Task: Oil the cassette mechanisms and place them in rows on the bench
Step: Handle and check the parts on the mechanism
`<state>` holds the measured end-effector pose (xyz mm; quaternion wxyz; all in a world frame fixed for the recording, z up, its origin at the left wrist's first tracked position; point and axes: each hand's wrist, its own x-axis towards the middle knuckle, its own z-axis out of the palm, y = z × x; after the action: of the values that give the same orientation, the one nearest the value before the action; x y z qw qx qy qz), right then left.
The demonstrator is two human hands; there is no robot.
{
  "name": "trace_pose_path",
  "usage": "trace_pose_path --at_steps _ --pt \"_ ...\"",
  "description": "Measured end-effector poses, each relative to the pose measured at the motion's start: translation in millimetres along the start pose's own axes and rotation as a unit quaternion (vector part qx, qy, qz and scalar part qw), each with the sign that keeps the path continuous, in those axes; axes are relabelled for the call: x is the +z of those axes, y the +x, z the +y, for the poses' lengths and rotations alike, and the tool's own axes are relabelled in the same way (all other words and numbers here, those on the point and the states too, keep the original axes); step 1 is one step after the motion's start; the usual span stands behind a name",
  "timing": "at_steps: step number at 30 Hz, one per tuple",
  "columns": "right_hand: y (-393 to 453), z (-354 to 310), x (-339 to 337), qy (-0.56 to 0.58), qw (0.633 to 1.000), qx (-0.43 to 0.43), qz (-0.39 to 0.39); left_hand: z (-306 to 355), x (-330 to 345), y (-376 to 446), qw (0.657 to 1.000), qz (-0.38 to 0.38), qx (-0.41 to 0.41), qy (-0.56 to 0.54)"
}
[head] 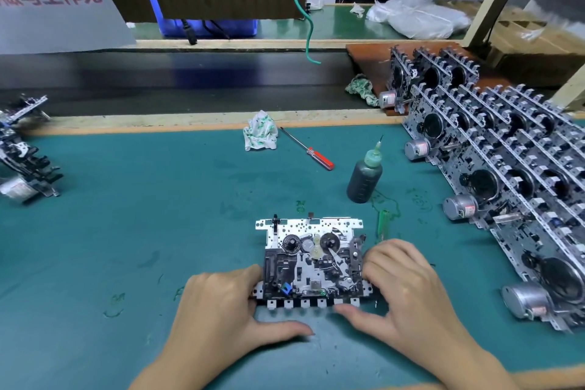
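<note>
Head view: one cassette mechanism (311, 260) lies flat on the green mat of the counter (142, 199), near the front edge, gears and reels facing up. The left hand (221, 307) grips its left end, fingers curled against the edge and their tips hidden behind the hand, thumb stretched along the mat below the row of tabs. The right hand (408, 285) grips the right end in like fashion, fingers bent over the edge, thumb pointing toward the tabs; the contact points themselves are covered. Behind the mechanism, slightly right, an oil bottle (364, 175) with needle nozzle stands upright, a small green strip (383, 225) lying on the mat between it and the right hand; its nature is unclear. Further back, a red-handled screwdriver (307, 149) lies beside a crumpled cloth (260, 131). At right, rows of mechanisms (506, 168) stand on edge, leaning, motors toward the centre, partly cut off by the frame. At left, a smaller group of mechanisms (25, 152), blurred and cropped. A second cloth (362, 89) lies beyond the counter edge. Background figures indistinct.
</note>
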<state>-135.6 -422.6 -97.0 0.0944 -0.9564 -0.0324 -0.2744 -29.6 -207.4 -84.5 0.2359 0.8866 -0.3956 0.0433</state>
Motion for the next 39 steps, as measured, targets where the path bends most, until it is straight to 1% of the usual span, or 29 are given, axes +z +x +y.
trace_pose_path --at_steps 3,5,7,10,14,17,22,29,30,33,34,36,37,38,39 --pt "-1 0 1 -0.009 1.000 0.019 0.004 2 -1 -3 0.999 -0.020 0.036 -0.034" --pt "1 -3 3 -0.019 0.999 0.031 0.016 2 -3 -3 0.998 -0.020 0.046 -0.048" --pt "3 -4 2 -0.016 0.999 0.030 0.020 3 -3 -3 0.999 -0.015 0.020 -0.031" --pt "2 -1 1 0.019 1.000 0.001 0.002 8 1 -4 0.999 -0.009 -0.033 -0.007" --pt "2 -1 1 0.023 1.000 -0.003 -0.001 9 5 -5 0.998 0.020 -0.063 0.007" --pt "1 -2 -2 0.039 0.999 0.007 -0.015 10 6 -5 0.996 0.021 -0.081 0.011" --pt "0 -5 0 0.008 1.000 0.005 -0.006 0 1 -2 0.999 -0.008 -0.030 -0.011" --pt "0 -7 0 -0.017 0.999 0.034 0.003 4 -6 -5 0.998 -0.004 0.043 -0.048" --pt "1 -7 -1 -0.010 0.999 0.032 0.000 3 -6 -5 0.998 -0.002 0.037 -0.047" --pt "0 -6 -4 0.024 0.999 -0.001 -0.025 2 -5 -6 0.999 -0.017 -0.036 -0.036" --pt "1 -7 -6 0.024 0.999 -0.010 -0.036 1 -5 -5 0.998 -0.014 -0.049 -0.036" --pt "3 -9 -10 0.047 0.997 0.002 -0.062 2 -7 -5 0.996 -0.023 -0.053 -0.070" --pt "5 -10 -14 0.075 0.994 0.026 -0.077 2 -9 -3 0.993 -0.017 -0.058 -0.106" --pt "8 -10 -19 0.115 0.987 0.062 -0.092 2 -10 -1 0.984 -0.005 -0.073 -0.163" --pt "13 -10 -24 0.162 0.975 0.106 -0.109 4 -12 0 0.966 -0.004 -0.095 -0.241"
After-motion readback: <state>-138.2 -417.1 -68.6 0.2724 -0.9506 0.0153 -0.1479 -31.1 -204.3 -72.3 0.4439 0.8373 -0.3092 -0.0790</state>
